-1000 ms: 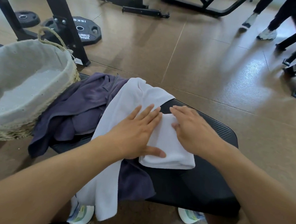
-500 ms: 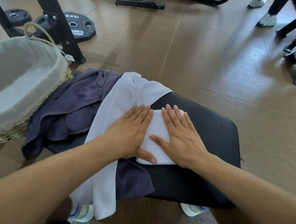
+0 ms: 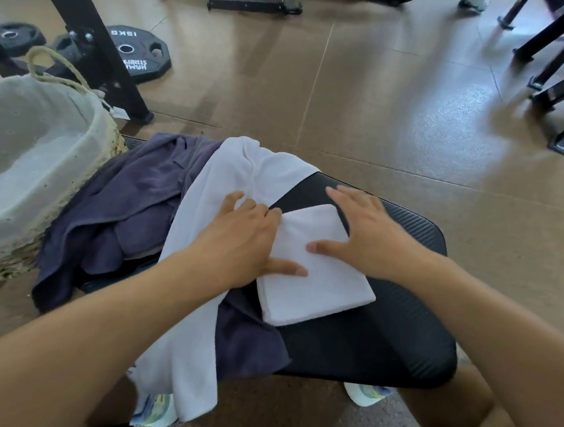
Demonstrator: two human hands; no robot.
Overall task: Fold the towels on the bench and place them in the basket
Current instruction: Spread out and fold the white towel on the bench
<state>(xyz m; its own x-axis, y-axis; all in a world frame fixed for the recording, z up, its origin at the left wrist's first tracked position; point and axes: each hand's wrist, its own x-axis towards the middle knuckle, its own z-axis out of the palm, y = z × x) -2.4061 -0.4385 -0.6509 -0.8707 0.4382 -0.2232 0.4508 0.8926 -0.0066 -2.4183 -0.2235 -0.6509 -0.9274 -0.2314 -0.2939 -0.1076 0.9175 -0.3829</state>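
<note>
A folded white towel lies flat on the black padded table, a neat rectangle with its near corner pointing toward the table's front edge. Both hands sit at its far end. The left hand lies palm down with its fingers straight and close together, resting partly on the towel's left edge and partly on the loose white towel beside it; its thumb stretches across the folded cloth. The right hand is spread flat with its fingers apart: the thumb lies on the folded towel, while the fingers reach past its right edge over the bare table. Neither hand grips anything.

The loose white towel drapes from the table's far side down over its near left edge, hanging toward the floor. Under and beside it lies a crumpled dark purple towel, which spills over the table's left end and touches the basket. The basket, woven with a pale cloth lining and a rope handle, stands at the left.

On the floor beyond it lie 2 black weight plates next to a black metal frame. The person's light shoes show below the table.
</note>
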